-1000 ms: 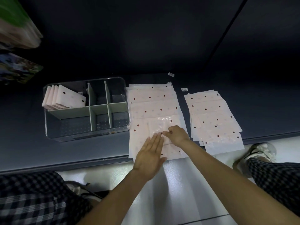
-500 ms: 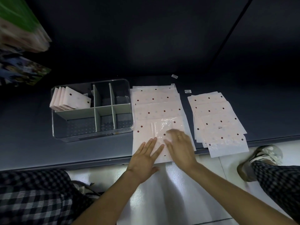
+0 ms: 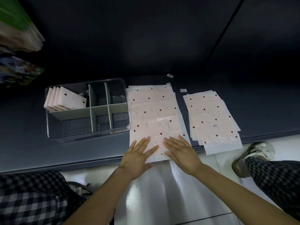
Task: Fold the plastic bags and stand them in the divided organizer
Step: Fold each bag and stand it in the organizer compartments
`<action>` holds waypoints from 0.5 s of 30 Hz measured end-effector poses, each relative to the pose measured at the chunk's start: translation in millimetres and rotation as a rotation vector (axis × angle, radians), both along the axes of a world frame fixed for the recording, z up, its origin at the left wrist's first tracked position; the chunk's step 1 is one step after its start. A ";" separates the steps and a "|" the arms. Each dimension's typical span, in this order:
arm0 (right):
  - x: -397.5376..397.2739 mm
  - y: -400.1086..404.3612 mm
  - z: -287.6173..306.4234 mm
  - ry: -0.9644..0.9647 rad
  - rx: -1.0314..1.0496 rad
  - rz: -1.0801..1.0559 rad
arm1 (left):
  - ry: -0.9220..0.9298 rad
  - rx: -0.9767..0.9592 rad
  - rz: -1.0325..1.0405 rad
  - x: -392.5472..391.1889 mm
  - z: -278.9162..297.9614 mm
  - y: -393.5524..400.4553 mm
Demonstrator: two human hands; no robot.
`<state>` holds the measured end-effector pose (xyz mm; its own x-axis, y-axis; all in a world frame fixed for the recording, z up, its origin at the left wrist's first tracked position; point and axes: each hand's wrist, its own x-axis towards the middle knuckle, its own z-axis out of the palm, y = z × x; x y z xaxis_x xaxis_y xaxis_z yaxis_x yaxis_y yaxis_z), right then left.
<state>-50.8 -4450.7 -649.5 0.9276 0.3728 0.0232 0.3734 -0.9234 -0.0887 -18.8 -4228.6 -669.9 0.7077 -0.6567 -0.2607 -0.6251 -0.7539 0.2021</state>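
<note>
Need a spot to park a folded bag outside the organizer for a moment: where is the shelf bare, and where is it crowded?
Bare shelf lies in front of the organizer, left of the left hand, and in the strip between the middle bag stack and the right bag stack. Crowded: both hands, right hand included, press the front bag; folded bags fill the organizer's back-left compartment.

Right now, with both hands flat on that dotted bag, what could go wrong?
The glossy pink dotted plastic bag overhangs the dark shelf edge; under the left hand and right hand it may slip off. The stack beneath could shift. The right-hand pile also overhangs.
</note>
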 end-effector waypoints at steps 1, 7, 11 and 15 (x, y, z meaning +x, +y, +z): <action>5.6 3.1 3.3 -0.069 0.040 -0.009 | 0.009 -0.013 0.010 0.2 0.3 -0.5; 34.7 8.0 10.8 -0.155 0.073 0.054 | 0.083 -0.082 0.080 2.5 1.0 -3.2; 36.3 3.6 10.5 -0.165 -0.038 0.182 | 0.126 -0.187 0.177 3.5 0.6 -8.3; 40.6 7.0 14.2 -0.181 -0.091 0.156 | 0.161 -0.317 0.263 8.1 8.2 -13.7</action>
<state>-10.2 -4443.7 -635.3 0.8423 0.5196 0.1432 0.5144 -0.8544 0.0739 -10.7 -4242.2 -661.7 0.8282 -0.5249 -0.1963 -0.3618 -0.7683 0.5280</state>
